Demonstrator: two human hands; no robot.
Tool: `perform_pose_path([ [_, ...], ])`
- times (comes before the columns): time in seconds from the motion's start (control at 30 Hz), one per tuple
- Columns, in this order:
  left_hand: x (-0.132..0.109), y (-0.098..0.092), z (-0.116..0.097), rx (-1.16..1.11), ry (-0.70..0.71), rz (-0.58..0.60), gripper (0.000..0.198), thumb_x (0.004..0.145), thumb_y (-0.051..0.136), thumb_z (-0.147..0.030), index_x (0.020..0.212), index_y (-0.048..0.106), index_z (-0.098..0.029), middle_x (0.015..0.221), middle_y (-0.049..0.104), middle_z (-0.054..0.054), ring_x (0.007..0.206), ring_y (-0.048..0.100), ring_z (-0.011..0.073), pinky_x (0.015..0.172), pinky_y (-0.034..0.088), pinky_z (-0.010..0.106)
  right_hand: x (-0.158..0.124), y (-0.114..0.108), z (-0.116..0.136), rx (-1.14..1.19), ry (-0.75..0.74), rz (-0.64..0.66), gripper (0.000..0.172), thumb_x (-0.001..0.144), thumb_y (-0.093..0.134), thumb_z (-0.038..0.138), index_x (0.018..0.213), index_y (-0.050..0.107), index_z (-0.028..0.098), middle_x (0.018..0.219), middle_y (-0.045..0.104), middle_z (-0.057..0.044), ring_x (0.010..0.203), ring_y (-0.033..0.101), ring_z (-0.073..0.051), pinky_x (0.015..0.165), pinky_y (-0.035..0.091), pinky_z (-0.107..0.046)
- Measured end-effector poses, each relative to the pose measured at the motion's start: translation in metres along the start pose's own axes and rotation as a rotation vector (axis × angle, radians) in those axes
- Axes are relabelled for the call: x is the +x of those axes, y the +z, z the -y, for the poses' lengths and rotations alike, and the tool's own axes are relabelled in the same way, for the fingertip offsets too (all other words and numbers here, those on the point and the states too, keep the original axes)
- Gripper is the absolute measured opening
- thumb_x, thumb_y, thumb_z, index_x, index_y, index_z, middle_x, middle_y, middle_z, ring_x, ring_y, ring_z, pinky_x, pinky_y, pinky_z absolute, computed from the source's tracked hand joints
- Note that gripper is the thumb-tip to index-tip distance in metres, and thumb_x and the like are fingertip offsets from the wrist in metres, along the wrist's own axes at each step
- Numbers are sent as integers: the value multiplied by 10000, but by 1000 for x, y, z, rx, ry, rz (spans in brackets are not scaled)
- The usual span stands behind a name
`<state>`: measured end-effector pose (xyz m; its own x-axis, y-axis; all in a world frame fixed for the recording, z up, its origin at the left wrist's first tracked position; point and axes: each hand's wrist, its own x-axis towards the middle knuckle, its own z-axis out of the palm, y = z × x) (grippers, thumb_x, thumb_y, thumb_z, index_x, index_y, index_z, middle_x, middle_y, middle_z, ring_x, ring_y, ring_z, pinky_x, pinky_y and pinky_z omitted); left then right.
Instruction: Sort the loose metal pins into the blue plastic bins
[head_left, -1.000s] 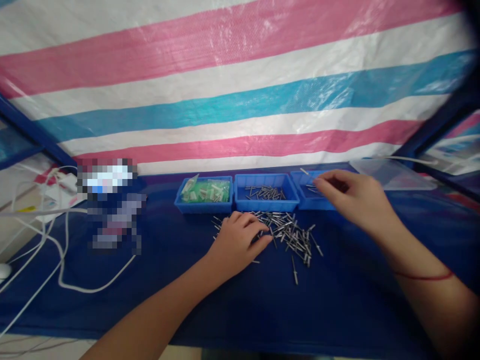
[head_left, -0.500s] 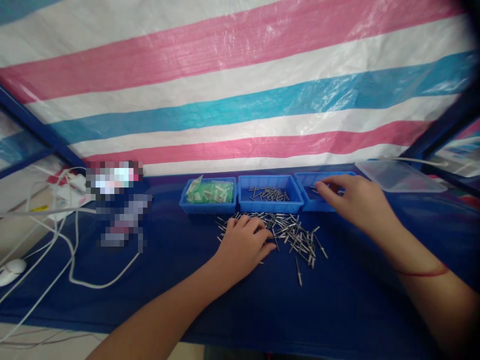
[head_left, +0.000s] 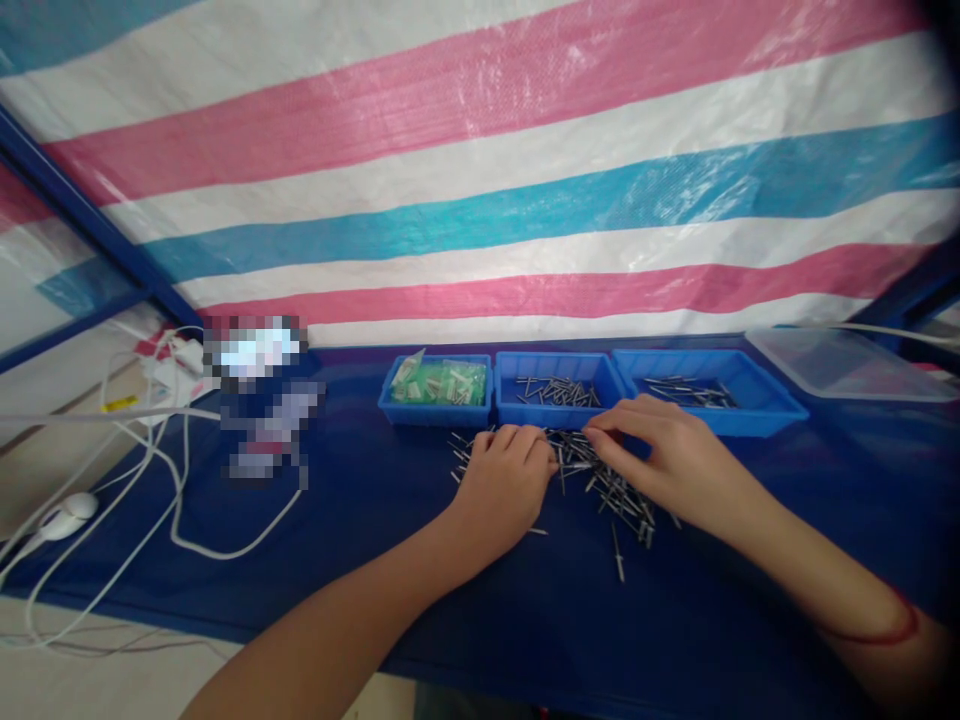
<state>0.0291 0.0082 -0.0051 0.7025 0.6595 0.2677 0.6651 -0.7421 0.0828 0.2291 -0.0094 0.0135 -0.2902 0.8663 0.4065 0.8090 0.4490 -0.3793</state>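
A loose pile of metal blind rivets [head_left: 626, 505] lies on the blue table. My left hand [head_left: 506, 485] rests over the pile's left part, fingers curled; a rivet [head_left: 576, 466] sticks out to the right from its fingertips. Just right of it, my right hand [head_left: 664, 455] reaches down at the pile with thumb and index tips brought together; whatever is between them is hidden. Behind the pile stand a middle blue bin [head_left: 551, 415] holding rivets and a right blue bin [head_left: 757, 410] with several longer-looking ones.
A left blue bin [head_left: 435, 414] holds green-tinted plastic bags of small parts. A clear plastic lid [head_left: 847, 362] lies at the back right. White cables [head_left: 180, 500], a white mouse [head_left: 69, 516] and blurred-out items are on the left. A striped sheet [head_left: 480, 230] hangs behind.
My right hand has left the right bin and come back down to the pile beside my left hand. The left fingers have curled in more. The view has shifted slightly left.
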Motion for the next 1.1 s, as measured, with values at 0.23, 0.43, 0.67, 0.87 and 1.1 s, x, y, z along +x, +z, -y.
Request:
perform_pose_path([
  [0.23,3,-5,7,-299,-138,-44,229,996,327,-263,960,537,-180,946,637,30,873,580,176,776,380,317,0,4,12,268,42,119,233,915,476,362,869,662,230,864,696,-39,745,628,-179,653,472,-304],
  [0.43,3,-6,5,-534,-166,-91,183,956,425,-282,962,575,-176,907,653,26,823,601,165,751,426,283,-3,9,13,352,185,19,247,879,529,417,915,684,229,886,711,-39,786,646,-203,666,494,-314],
  [0.67,3,-5,6,-700,-189,-144,186,935,471,-281,973,627,-187,909,672,24,853,611,163,803,460,281,-4,10,12,521,236,-19,278,863,560,420,1008,699,227,994,718,-57,889,657,-230,758,526,-345],
  [0.87,4,-8,6,-664,-241,-301,141,891,549,-270,919,669,-202,1018,628,58,1035,554,201,955,420,359,-2,10,17,625,297,-24,296,858,552,452,960,720,231,904,721,-53,819,656,-217,719,531,-330],
  [1.1,4,-9,1,-960,-335,-363,193,905,533,-319,936,646,-166,870,663,33,741,589,134,677,470,246,-1,13,22,715,319,87,319,873,521,464,946,721,227,761,687,-22,673,614,-168,621,503,-285],
])
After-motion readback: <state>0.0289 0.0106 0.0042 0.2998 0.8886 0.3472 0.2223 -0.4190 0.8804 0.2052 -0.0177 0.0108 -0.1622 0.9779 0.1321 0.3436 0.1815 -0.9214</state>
